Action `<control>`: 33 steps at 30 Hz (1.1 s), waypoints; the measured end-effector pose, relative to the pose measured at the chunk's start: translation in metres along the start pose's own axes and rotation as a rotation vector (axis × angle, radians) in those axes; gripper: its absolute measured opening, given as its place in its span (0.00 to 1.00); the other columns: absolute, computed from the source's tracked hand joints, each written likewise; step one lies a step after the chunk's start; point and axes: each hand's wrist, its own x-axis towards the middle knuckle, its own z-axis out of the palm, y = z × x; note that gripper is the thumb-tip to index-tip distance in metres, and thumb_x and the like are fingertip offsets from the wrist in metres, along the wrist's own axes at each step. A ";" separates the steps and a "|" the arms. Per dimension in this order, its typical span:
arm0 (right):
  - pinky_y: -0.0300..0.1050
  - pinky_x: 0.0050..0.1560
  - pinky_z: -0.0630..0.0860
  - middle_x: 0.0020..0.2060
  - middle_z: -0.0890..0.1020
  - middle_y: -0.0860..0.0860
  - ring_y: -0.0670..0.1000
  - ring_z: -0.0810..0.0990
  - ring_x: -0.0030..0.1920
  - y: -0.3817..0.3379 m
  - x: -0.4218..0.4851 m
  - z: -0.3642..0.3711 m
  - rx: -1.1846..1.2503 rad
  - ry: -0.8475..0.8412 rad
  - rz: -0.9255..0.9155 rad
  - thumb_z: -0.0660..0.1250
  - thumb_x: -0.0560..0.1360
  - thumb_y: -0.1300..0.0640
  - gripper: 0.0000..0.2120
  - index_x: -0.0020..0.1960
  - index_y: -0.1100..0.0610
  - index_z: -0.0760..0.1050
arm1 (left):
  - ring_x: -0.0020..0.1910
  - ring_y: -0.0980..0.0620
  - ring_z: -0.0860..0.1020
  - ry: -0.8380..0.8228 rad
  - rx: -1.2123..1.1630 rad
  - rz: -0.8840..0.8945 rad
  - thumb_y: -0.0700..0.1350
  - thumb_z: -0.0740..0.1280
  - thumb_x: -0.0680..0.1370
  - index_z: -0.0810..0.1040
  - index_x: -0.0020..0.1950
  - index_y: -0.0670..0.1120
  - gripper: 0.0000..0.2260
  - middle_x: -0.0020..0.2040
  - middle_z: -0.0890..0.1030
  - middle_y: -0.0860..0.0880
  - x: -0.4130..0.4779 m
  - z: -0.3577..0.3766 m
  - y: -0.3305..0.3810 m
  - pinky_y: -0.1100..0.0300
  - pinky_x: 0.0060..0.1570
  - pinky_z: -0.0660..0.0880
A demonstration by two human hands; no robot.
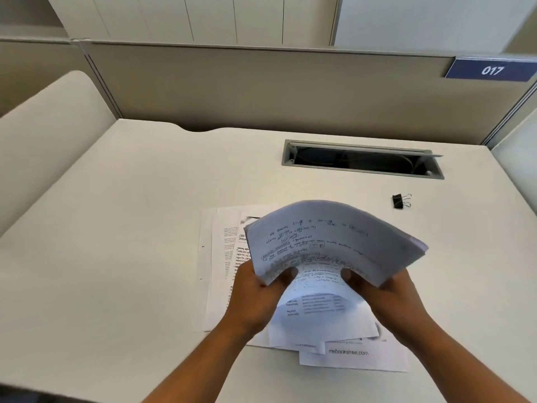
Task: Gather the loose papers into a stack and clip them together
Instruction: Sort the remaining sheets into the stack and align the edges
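Item 1. Stack of papers: handwritten notes in blue ink on the top sheet, too blurred to read. It is held above the desk, bowed upward in the middle.

Item 2. Left hand: fingers curled round the stack's near-left corner, thumb on top.

Item 3. Right hand: fingers grasping the stack's near-right edge, thumb on top.

Item 4. Loose sheets: printed pages lying overlapped and askew on the desk under the held stack. The nearest sheet reads "mebooksfree.com"; the other print is illegible.

Item 5. Binder clip: black with wire handles. It lies alone on the desk, to the right of and beyond the stack, apart from all the paper.

Item 6. Cable slot: grey-framed, set in the far side of the desk, flap raised.

Item 7. Blue plate: mounted on the partition, marked "017" in white.
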 end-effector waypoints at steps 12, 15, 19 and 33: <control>0.55 0.53 0.81 0.44 0.88 0.49 0.51 0.86 0.47 0.027 0.001 -0.010 -0.035 0.019 0.152 0.66 0.77 0.55 0.08 0.49 0.55 0.84 | 0.47 0.49 0.88 0.030 -0.189 -0.148 0.41 0.71 0.77 0.85 0.54 0.48 0.07 0.47 0.89 0.49 0.008 -0.017 0.009 0.54 0.43 0.84; 0.56 0.47 0.81 0.42 0.88 0.55 0.58 0.85 0.43 0.025 0.002 -0.005 0.065 0.079 0.203 0.66 0.78 0.60 0.07 0.48 0.59 0.83 | 0.48 0.42 0.87 -0.021 -0.267 -0.243 0.45 0.72 0.76 0.83 0.58 0.46 0.11 0.50 0.89 0.45 0.006 -0.020 0.011 0.42 0.48 0.83; 0.60 0.52 0.81 0.47 0.87 0.58 0.61 0.86 0.47 0.022 0.000 -0.001 0.186 0.036 0.263 0.65 0.79 0.58 0.09 0.52 0.60 0.83 | 0.49 0.42 0.87 -0.056 -0.250 -0.306 0.45 0.72 0.77 0.81 0.61 0.45 0.14 0.51 0.88 0.44 -0.004 -0.023 0.004 0.44 0.49 0.84; 0.47 0.52 0.75 0.54 0.83 0.51 0.54 0.80 0.54 0.078 0.000 -0.047 -0.726 0.117 0.673 0.68 0.73 0.42 0.21 0.60 0.53 0.76 | 0.48 0.36 0.87 0.146 -0.294 -0.336 0.64 0.84 0.49 0.84 0.57 0.42 0.42 0.50 0.88 0.40 -0.028 -0.090 -0.022 0.37 0.47 0.82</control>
